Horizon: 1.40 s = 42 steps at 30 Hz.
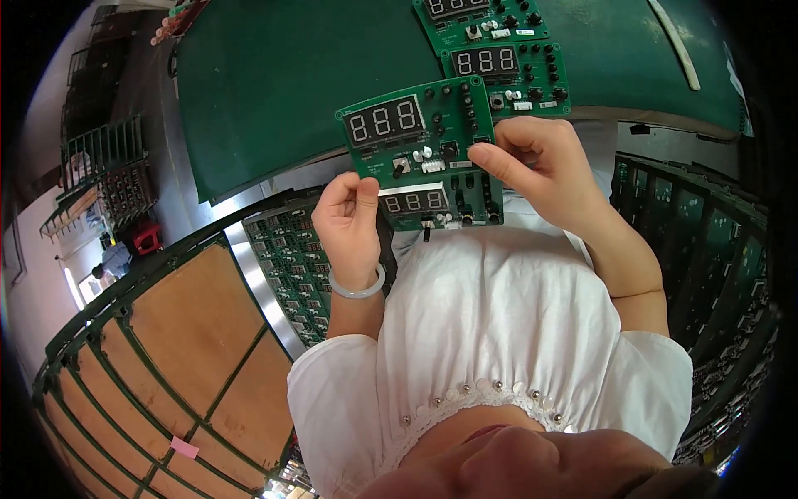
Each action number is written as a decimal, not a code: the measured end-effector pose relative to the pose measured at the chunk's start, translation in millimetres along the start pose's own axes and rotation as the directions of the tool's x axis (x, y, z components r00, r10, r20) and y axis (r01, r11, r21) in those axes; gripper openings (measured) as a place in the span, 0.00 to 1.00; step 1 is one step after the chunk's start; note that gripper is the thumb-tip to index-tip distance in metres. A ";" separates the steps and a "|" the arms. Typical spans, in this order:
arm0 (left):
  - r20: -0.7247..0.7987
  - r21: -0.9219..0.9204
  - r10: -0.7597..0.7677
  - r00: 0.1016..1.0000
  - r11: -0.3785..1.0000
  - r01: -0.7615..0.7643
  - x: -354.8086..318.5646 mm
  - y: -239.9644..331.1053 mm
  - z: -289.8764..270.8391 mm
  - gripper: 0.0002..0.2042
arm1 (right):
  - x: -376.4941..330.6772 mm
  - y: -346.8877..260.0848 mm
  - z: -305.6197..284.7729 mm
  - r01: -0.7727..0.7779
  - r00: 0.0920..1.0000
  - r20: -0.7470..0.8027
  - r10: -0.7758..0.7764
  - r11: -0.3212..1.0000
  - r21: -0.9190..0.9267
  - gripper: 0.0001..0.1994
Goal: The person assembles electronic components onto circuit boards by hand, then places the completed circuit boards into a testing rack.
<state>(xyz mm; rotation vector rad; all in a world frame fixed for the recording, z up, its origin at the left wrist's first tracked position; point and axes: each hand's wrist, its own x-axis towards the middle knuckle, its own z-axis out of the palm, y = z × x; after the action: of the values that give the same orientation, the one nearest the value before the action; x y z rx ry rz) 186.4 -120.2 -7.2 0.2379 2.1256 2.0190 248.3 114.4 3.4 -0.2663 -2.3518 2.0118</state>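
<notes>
A green circuit board (382, 154) with a three-digit display, small knobs and black buttons is held up at chest height. Just below it is a second, similar board section (478, 195); I cannot tell whether the two are joined. My left hand (349, 220) pinches the lower left edge between thumb and fingers. At the right edge, my right hand (544, 162) has its thumb on the face and its fingers curled behind. Beyond my right hand, another display board (542, 79) lies on the green table mat (291, 75), with one more board (519, 18) behind it.
A pale strip (677, 46) lies at the far right of the mat. To my left stand a rack of boards (287, 266) and a framed brown panel (191, 333). More racked boards (698, 241) stand close on my right. A person (115, 259) is far off left.
</notes>
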 end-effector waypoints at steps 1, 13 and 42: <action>0.003 0.007 0.000 1.000 1.000 0.000 0.5 2.4 1.2 0.08 | -0.3 0.8 0.2 -0.049 0.999 0.010 0.048 0.995 0.082 0.20; 0.037 0.010 -0.001 0.999 1.000 0.001 -3.5 8.7 4.7 0.07 | 0.7 8.8 -0.4 -0.122 0.992 -0.015 0.122 0.992 0.037 0.26; 0.044 -0.289 -0.162 0.986 0.942 0.168 17.5 -22.4 -15.9 0.04 | -13.4 0.8 6.8 -0.029 0.948 0.318 -0.016 0.990 0.137 0.16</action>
<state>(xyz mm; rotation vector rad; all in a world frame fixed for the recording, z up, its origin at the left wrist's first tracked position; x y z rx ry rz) 166.0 -132.4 -29.4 0.0316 1.7385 2.1826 260.7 105.8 2.6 0.0633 -2.3602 2.3670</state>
